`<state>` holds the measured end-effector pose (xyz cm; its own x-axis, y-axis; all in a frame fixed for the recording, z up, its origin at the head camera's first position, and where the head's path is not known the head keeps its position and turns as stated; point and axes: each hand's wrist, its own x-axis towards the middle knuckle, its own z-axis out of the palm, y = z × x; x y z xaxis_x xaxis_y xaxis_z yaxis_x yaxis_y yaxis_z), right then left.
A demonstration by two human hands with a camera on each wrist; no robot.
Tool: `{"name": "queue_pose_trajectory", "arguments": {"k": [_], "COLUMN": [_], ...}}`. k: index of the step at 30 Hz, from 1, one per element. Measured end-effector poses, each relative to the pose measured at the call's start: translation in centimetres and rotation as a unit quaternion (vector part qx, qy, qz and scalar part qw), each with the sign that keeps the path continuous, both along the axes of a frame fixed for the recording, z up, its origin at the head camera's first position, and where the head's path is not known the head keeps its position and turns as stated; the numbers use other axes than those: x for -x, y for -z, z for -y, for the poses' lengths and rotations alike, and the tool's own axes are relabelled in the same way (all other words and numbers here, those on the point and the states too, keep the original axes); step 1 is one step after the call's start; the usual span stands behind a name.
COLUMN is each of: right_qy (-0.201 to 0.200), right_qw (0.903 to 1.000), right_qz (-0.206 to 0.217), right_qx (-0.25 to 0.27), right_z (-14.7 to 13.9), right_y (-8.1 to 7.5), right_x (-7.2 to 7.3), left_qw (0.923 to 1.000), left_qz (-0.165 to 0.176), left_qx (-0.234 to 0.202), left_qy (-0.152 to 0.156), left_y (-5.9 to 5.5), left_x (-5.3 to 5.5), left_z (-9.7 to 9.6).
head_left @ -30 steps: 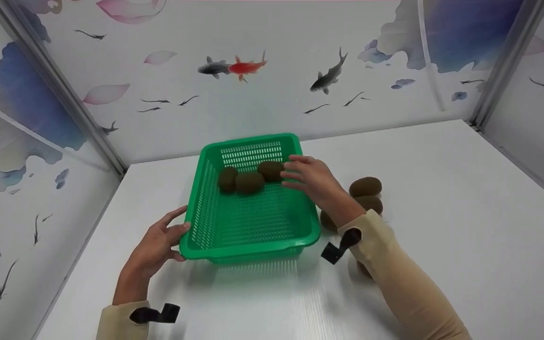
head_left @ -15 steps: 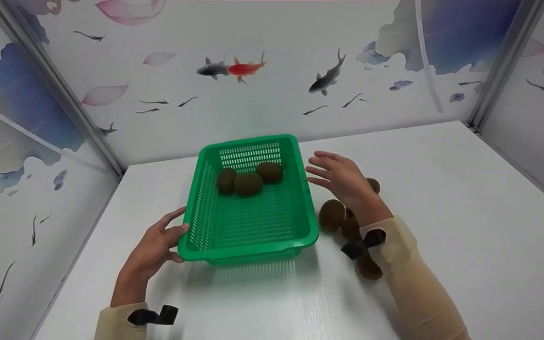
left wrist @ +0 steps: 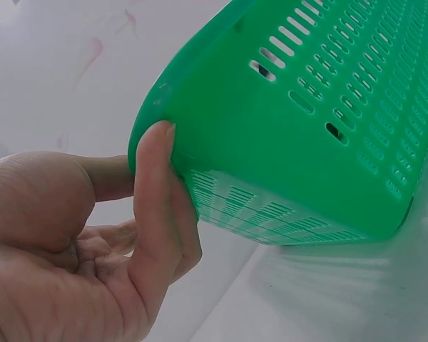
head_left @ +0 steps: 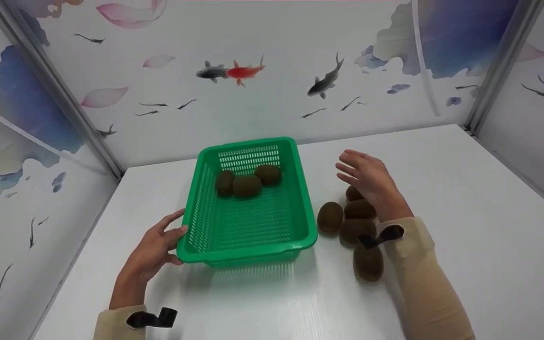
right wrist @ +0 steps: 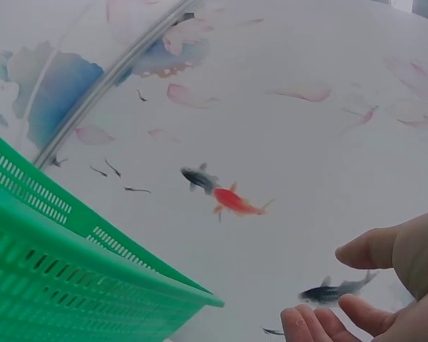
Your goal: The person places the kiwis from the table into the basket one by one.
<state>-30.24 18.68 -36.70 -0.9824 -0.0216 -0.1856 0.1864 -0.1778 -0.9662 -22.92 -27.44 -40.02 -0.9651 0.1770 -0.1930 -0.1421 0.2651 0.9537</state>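
A green plastic basket [head_left: 248, 252] with slotted walls stands on the white table. Three brown kiwifruit [head_left: 247, 186] lie together toward its far end. My left hand [head_left: 155, 246] grips the basket's left rim near the front corner; in the left wrist view a bent finger [left wrist: 157, 192] presses the wall just below the rim. To the right of the basket, several more kiwifruit [head_left: 330, 217] form a loose cluster on the table. Over the far end of that cluster hovers my right hand [head_left: 371, 182], fingers loosely extended and holding nothing. Its wrist partly covers some of the fruit.
White panels printed with fish and petals [head_left: 243, 72] enclose the table [head_left: 480, 226] at the back and sides. Metal posts [head_left: 494, 71] stand at the back corners. Black straps [head_left: 151, 318] sit on both sleeves.
My right hand has moved right, from over the basket's right rim to above the loose kiwifruit, uncovering more of them. The left hand stays at the rim, and the three fruit in the basket stay put.
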Motion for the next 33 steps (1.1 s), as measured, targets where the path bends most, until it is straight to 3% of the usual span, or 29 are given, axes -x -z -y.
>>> {"name": "queue_pose_trajectory", "arguments": {"k": [13,19,33], "right_qy": [0.088,0.091,0.118], "right_qw": [0.9907,0.9857,0.9796], "right_qz": [0.019,0.027,0.021], "right_qx": [-0.102,-0.139,-0.161], "right_z": [-1.4,-2.5,-4.4], "right_y": [1.1,2.2,3.7], "right_x": [0.9,1.4,1.3], "left_qw": [1.0,0.9999,0.9999], "left_qz": [-0.001,-0.001,-0.003], "left_qx": [-0.003,0.008,0.013], "left_qy": [0.0,-0.007,-0.007], "left_y": [0.1,0.0,-0.1], "left_x": [0.0,-0.2,-0.1], "left_z": [0.1,0.0,-0.2]}}
